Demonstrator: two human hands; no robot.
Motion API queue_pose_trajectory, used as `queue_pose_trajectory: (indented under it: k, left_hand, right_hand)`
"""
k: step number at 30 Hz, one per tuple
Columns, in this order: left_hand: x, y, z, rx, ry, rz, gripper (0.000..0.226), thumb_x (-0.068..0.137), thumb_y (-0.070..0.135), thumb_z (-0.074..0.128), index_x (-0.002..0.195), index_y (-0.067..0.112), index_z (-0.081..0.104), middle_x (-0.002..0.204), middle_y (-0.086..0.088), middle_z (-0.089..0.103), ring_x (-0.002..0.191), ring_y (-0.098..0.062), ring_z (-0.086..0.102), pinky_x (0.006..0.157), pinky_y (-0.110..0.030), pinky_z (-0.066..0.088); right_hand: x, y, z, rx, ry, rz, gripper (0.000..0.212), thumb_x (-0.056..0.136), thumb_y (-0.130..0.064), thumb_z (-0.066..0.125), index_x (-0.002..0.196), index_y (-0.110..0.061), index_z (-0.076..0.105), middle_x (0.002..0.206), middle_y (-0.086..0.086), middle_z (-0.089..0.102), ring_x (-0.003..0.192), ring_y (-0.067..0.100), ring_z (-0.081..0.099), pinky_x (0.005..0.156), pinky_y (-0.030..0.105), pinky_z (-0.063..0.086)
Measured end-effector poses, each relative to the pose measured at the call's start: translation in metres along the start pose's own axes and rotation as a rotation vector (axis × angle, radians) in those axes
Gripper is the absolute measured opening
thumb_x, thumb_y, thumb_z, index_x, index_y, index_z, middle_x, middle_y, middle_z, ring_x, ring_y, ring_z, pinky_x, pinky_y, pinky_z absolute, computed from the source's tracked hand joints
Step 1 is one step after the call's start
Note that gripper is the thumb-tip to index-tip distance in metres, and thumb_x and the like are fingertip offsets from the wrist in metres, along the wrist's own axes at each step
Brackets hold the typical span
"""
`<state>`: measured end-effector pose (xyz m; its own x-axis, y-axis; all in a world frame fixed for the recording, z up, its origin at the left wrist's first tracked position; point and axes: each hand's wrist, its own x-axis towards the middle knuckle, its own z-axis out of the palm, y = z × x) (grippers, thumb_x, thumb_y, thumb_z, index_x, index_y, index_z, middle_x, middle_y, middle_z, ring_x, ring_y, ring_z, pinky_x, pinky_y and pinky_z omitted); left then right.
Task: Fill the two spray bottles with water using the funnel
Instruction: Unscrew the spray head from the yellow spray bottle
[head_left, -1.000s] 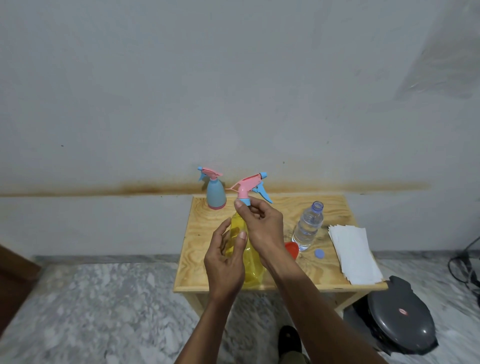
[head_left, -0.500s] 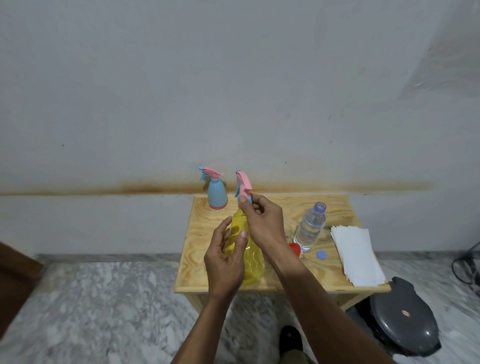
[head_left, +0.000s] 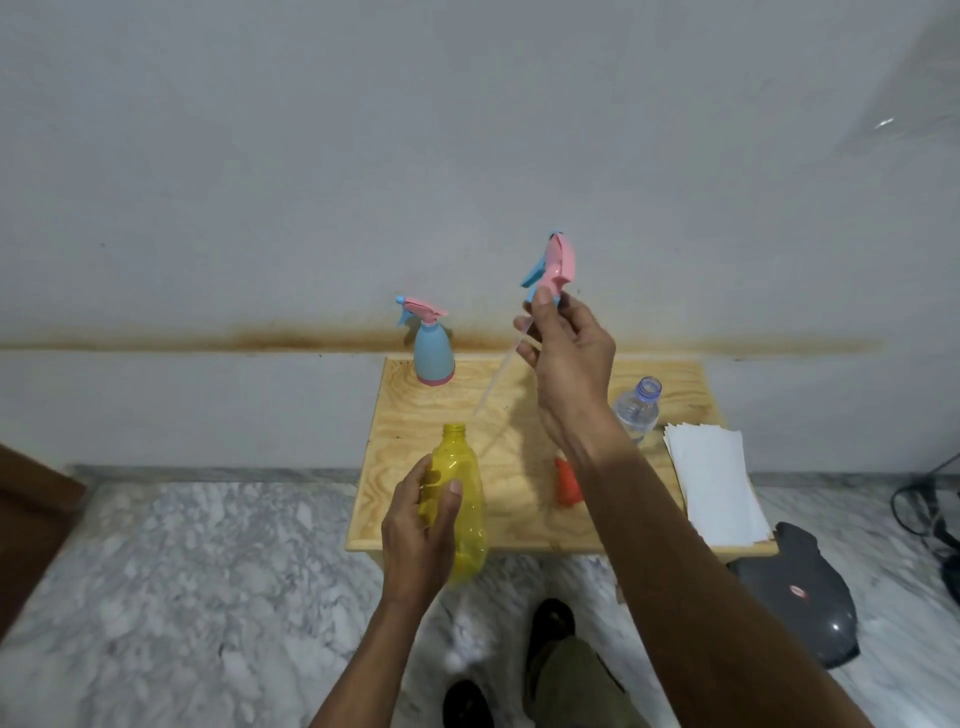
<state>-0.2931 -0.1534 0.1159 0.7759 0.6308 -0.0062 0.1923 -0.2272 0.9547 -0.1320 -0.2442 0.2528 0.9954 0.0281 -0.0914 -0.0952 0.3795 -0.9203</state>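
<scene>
Progress was early: neither spray bottle showed water yet. The left hand (head_left: 415, 530) gripped the translucent yellow plastic bottle (head_left: 457, 499) around its body, held at the near edge of the pale wooden worktop (head_left: 519, 415), its neck open and uncapped. The right hand (head_left: 566, 358) pinched the pink and blue trigger sprayer head (head_left: 551, 265) lifted clear above the worktop, its thin dip tube (head_left: 498, 376) hanging free of the neck. The small blue spray bottle (head_left: 433, 353) stood capped at the far edge. The orange funnel (head_left: 567, 480) lay untouched beside the uncapped clear plastic water bottle (head_left: 638, 410). Left to do, judging by this: set the funnel, pour, recap, then repeat for the blue one
</scene>
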Motion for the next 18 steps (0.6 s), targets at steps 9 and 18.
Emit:
queue_pose_trajectory:
  k: [9,18]
  left_hand:
    - [0.048,-0.02,0.007,0.052,0.068,-0.103,0.06,0.096,0.049,0.053,0.149,0.025,0.041,0.138,-0.001,0.057,0.125,-0.017,0.055,0.091,-0.024,0.048]
    - [0.084,-0.061,0.036,0.153,0.046,-0.12,0.072,0.088,0.063,0.058,0.147,0.026,0.04,0.137,0.004,0.052,0.127,-0.013,0.05,0.104,-0.049,0.048]
  right_hand:
    - [0.038,0.094,-0.043,-0.449,0.183,0.093,0.03,0.071,-0.041,0.084,0.089,-0.019,0.072,0.066,-0.008,0.068,0.063,0.011,0.06,0.071,0.043,0.058]
    - [0.046,0.201,-0.082,-0.925,0.064,0.272,0.042,0.074,-0.034,0.084,0.105,-0.011,0.069,0.095,0.001,0.068,0.089,0.015,0.061,0.075,0.025,0.037]
